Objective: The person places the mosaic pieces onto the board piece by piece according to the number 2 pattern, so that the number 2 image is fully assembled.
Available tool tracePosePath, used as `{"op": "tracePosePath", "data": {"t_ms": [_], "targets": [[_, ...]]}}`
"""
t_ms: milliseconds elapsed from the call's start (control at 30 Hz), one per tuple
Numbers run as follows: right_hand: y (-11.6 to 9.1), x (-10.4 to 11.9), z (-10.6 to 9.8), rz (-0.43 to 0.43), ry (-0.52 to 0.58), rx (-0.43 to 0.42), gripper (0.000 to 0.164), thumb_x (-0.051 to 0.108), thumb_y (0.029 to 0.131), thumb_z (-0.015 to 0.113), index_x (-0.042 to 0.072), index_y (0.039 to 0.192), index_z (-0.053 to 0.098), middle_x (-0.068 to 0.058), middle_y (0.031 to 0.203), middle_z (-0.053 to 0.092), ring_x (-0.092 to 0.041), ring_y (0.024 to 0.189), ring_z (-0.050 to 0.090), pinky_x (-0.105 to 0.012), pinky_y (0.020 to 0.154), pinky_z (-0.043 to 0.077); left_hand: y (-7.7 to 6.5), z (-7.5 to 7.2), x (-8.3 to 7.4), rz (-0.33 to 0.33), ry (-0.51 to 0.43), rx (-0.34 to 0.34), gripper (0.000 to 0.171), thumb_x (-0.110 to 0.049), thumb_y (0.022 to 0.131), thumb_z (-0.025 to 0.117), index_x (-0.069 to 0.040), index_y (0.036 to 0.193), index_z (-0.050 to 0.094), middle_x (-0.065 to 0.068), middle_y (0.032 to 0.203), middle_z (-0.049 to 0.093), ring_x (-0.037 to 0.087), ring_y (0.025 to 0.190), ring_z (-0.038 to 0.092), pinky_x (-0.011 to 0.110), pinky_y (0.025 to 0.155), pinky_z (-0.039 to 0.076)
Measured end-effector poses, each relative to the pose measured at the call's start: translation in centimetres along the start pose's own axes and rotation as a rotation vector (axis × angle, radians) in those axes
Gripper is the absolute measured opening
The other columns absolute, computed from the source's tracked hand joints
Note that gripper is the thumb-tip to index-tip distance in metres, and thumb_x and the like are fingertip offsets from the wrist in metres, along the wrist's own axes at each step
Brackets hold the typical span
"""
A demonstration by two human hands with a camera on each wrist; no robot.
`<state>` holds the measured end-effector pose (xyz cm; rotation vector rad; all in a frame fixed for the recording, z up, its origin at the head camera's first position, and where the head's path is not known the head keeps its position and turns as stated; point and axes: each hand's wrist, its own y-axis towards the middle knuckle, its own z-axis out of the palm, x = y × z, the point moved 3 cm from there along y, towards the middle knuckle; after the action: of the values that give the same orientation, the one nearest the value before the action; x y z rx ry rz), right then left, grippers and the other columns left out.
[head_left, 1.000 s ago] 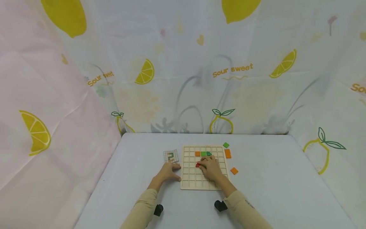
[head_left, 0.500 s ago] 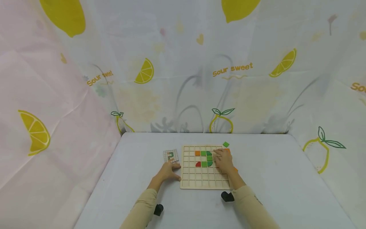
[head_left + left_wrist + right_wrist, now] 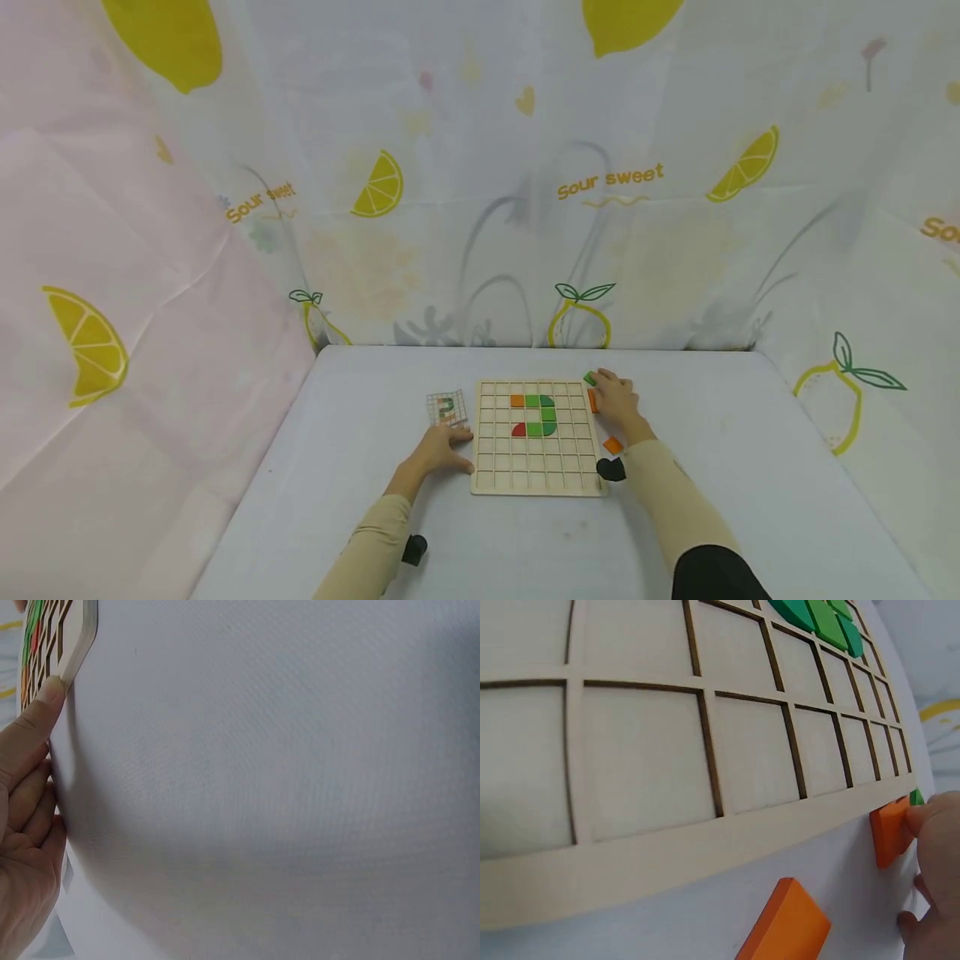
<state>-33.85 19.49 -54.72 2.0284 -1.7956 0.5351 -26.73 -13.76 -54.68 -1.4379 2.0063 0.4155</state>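
Note:
A wooden grid board (image 3: pixel 525 490) lies on the table with an orange tile (image 3: pixel 517 402), a red quarter-round tile (image 3: pixel 518 430) and several green tiles (image 3: pixel 548 414) in its cells. At its left edge rests my left hand (image 3: pixel 437 450), fingers mostly straight, thumb touching the corner in the left wrist view. Beyond the board's far right corner, my right hand (image 3: pixel 617 400) pinches a loose green tile (image 3: pixel 589 378), partly covered by the fingertips. Beside the right thumb stands an orange tile (image 3: pixel 889 829), close against the board's edge.
A small card with a printed grid pattern (image 3: pixel 447 408) lies left of the board. Another loose orange tile (image 3: pixel 613 445) sits right of the board, near the right forearm. A lemon-print cloth (image 3: pixel 480 250) hangs behind the white table (image 3: pixel 360 383).
My right hand has left the red and green tiles on the board and moved right and away to the loose green tile. The left hand has stayed at the board's edge.

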Motion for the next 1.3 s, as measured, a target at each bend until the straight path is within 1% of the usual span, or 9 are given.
{"op": "tracePosePath", "data": {"t_ms": [67, 167, 300, 433, 633, 833, 933, 1167, 1300], "targets": [[0.6, 0.2, 0.1, 0.025, -0.005, 0.068, 0.041, 0.013, 0.097, 0.041, 0.001, 0.136, 0.046, -0.022, 0.146, 0.033, -0.058, 0.123, 0.027, -0.072, 0.089, 0.033, 0.0, 0.0, 0.0, 0.006, 0.003, -0.004, 0.060, -0.016, 0.060, 0.086, 0.002, 0.113, 0.065, 0.018, 0.123, 0.060, 0.033, 0.122, 0.051, 0.046, 0.105, 0.038], [1.5, 0.1, 0.4, 0.052, -0.019, 0.114, 0.042, 0.015, 0.097, 0.039, 0.007, 0.139, 0.045, -0.017, 0.148, 0.033, -0.054, 0.125, 0.025, -0.070, 0.092, 0.032, 0.0, 0.0, 0.1, 0.007, 0.002, -0.007, 0.060, -0.016, 0.060, 0.086, 0.003, 0.113, 0.065, 0.018, 0.123, 0.060, 0.033, 0.122, 0.051, 0.046, 0.105, 0.038], [2.2, -0.4, 1.1, 0.052, -0.065, 0.108, 0.049, 0.008, 0.092, 0.041, 0.015, 0.140, 0.046, -0.012, 0.146, 0.036, -0.053, 0.121, 0.028, -0.066, 0.087, 0.038, 0.1, 0.0, 0.0, -0.014, 0.001, 0.005, 0.062, -0.016, 0.060, 0.086, 0.002, 0.116, 0.063, 0.016, 0.124, 0.060, 0.033, 0.124, 0.050, 0.045, 0.106, 0.036], [1.4, 0.2, 0.4, 0.086, -0.038, 0.119, 0.051, 0.002, 0.090, 0.042, 0.009, 0.140, 0.044, -0.017, 0.147, 0.034, -0.054, 0.126, 0.025, -0.070, 0.092, 0.035, 0.0, 0.1, -0.2, -0.020, -0.005, 0.007, 0.065, -0.015, 0.060, 0.085, 0.002, 0.118, 0.062, 0.017, 0.125, 0.059, 0.034, 0.124, 0.049, 0.046, 0.107, 0.036], [0.2, 0.4, 0.2, 0.060, -0.075, 0.094, 0.042, 0.005, 0.096, 0.039, 0.004, 0.137, 0.046, -0.021, 0.144, 0.036, -0.052, 0.124, 0.030, -0.065, 0.089, 0.039, 0.0, 0.3, -0.2, -0.018, -0.008, 0.020, 0.068, -0.013, 0.060, 0.085, 0.002, 0.121, 0.060, 0.018, 0.128, 0.056, 0.036, 0.125, 0.048, 0.047, 0.106, 0.036], [0.5, -0.2, 0.5, 0.047, -0.058, 0.055, 0.056, -0.009, 0.081, 0.045, 0.003, 0.136, 0.048, -0.022, 0.143, 0.039, -0.052, 0.123, 0.031, -0.062, 0.086, 0.041, 0.3, 0.0, -0.5, 0.004, 0.013, 0.050, 0.068, -0.012, 0.060, 0.085, 0.001, 0.122, 0.059, 0.018, 0.129, 0.056, 0.036, 0.126, 0.047, 0.048, 0.107, 0.034], [0.6, -0.3, 0.5, 0.042, -0.069, 0.039, 0.057, -0.011, 0.079, 0.045, 0.002, 0.134, 0.050, -0.024, 0.141, 0.040, -0.053, 0.121, 0.032, -0.062, 0.085, 0.043, 0.4, -0.1, -0.6, -0.008, 0.027, 0.059, 0.068, -0.013, 0.060, 0.085, 0.000, 0.122, 0.060, 0.016, 0.129, 0.056, 0.034, 0.126, 0.047, 0.047, 0.108, 0.034], [0.1, -0.7, -0.1, 0.071, -0.090, 0.003, 0.044, 0.000, 0.090, 0.044, 0.002, 0.134, 0.049, -0.029, 0.133, 0.041, -0.054, 0.113, 0.036, -0.058, 0.079, 0.047, 0.6, -0.1, -0.6, 0.001, 0.034, 0.071, 0.067, -0.014, 0.060, 0.085, 0.001, 0.121, 0.060, 0.017, 0.129, 0.056, 0.035, 0.126, 0.047, 0.047, 0.108, 0.034], [-0.4, -1.2, -0.5, 0.110, -0.013, -0.048, 0.038, 0.005, 0.093, 0.046, -0.001, 0.130, 0.053, -0.032, 0.127, 0.042, -0.053, 0.109, 0.040, -0.059, 0.083, 0.045, 0.6, -0.1, -0.4, 0.009, -0.003, 0.080, 0.069, -0.016, 0.060, 0.086, 0.000, 0.122, 0.060, 0.017, 0.130, 0.055, 0.035, 0.127, 0.045, 0.047, 0.109, 0.032]]}}
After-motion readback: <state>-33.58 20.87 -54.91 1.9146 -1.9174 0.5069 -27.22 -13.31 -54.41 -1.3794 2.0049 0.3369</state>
